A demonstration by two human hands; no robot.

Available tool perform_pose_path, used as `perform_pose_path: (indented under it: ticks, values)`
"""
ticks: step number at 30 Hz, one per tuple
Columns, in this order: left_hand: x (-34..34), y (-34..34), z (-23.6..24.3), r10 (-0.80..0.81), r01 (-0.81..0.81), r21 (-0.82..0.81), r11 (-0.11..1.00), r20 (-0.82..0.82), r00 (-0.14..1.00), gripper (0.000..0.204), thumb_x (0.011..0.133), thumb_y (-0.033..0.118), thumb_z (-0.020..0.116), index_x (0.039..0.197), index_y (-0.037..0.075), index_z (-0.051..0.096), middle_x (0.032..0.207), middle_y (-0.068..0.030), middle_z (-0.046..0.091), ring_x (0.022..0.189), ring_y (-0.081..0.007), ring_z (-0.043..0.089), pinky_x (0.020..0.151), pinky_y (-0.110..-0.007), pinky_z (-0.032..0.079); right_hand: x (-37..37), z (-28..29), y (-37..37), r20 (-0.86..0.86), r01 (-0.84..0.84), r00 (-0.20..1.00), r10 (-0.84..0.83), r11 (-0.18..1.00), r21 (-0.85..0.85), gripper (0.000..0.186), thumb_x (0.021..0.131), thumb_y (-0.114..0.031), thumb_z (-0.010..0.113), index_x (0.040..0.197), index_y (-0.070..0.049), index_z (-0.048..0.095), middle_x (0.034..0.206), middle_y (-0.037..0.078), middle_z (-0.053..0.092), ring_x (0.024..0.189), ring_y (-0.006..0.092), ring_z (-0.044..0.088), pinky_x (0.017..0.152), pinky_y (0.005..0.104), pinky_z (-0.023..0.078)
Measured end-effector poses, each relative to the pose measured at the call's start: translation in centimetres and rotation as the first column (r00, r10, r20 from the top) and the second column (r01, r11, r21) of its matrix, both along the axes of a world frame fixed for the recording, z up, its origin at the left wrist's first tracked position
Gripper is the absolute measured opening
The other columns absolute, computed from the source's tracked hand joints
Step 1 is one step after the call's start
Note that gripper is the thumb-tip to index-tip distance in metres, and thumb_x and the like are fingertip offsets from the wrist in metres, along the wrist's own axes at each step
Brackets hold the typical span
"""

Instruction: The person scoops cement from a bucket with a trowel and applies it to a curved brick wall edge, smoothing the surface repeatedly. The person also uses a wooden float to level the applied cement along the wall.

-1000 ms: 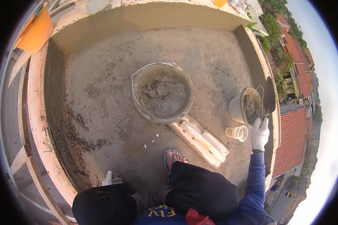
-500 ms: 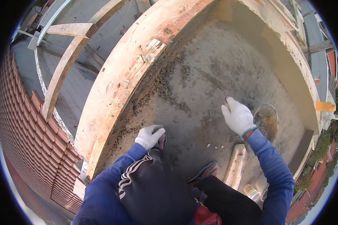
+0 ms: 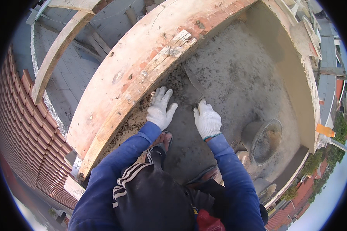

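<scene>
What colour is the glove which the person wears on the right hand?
The right glove is white, with a blue-green cuff edge; the head view shows it.

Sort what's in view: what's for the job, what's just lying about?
Likely in the job: trowel in the right hand; dark crumbly material by the left hand; large bucket.

Seemingly just lying about: orange object, far right; pale piece beside the bucket.

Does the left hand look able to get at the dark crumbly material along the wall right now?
Likely yes: the left hand is open, fingers spread close to the dark crumbly material, and nothing visible blocks the way. The trowel in the right hand is off to the right.
</scene>
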State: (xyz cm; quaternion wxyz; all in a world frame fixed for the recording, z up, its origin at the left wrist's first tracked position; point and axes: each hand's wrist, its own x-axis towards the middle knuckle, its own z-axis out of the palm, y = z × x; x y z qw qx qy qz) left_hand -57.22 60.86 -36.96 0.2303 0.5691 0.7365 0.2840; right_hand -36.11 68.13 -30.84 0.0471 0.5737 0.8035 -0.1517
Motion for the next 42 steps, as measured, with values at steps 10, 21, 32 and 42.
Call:
perform_pose_path:
  ticks: [10, 21, 32, 42]
  values:
    - [1.7, 0.2, -2.1, -0.068, 0.079, 0.042, 0.996, -0.215, 0.974, 0.067, 0.103, 0.041, 0.069, 0.158, 0.006, 0.056, 0.166, -0.0214, 0.051, 0.158, -0.0427, 0.041, 0.136, -0.06, 0.019, 14.7, 1.1, 9.5, -0.076, 0.449, 0.893, -0.443, 0.877, 0.174, 0.038, 0.106, -0.037, 0.064, 0.119, -0.001, 0.066, 0.104, 0.025, 0.079, 0.098, 0.0469, 0.075, 0.086, 0.0561, 0.059]
    - [1.0, -0.2, -2.4, -0.062, 0.08, 0.073, 0.994, -0.225, 0.973, 0.067, 0.102, 0.039, 0.07, 0.158, 0.005, 0.055, 0.165, -0.022, 0.052, 0.158, -0.0429, 0.042, 0.136, -0.06, 0.018, 2.8, -1.2, -1.7, -0.098, 0.202, 0.974, -0.206, 0.978, -0.055, 0.037, 0.104, -0.038, 0.069, 0.124, -0.007, 0.065, 0.104, 0.018, 0.075, 0.09, 0.0413, 0.076, 0.078, 0.0535, 0.061]
    - [1.5, 0.0, -2.3, -0.069, 0.083, 0.088, 0.993, -0.16, 0.985, 0.065, 0.103, 0.035, 0.068, 0.158, 0.003, 0.054, 0.166, -0.0233, 0.049, 0.16, -0.0446, 0.038, 0.137, -0.059, 0.016, 1.2, 0.1, 2.6, -0.097, 0.202, 0.976, -0.196, 0.978, 0.057, 0.028, 0.101, -0.034, 0.073, 0.113, -0.009, 0.066, 0.097, 0.017, 0.074, 0.081, 0.0417, 0.075, 0.07, 0.0534, 0.06]
    - [1.0, 0.0, -2.1, -0.041, 0.047, 0.088, 0.995, -0.072, 0.997, 0.066, 0.105, 0.037, 0.065, 0.161, 0.005, 0.052, 0.169, -0.0248, 0.047, 0.16, -0.0474, 0.037, 0.136, -0.059, 0.018, 4.6, 1.0, -5.8, -0.212, 0.519, 0.19, -0.959, 0.281, -0.807, 0.041, 0.115, -0.043, 0.053, 0.129, -0.005, 0.06, 0.089, 0.011, 0.066, 0.066, 0.0273, 0.069, 0.058, 0.0445, 0.062]
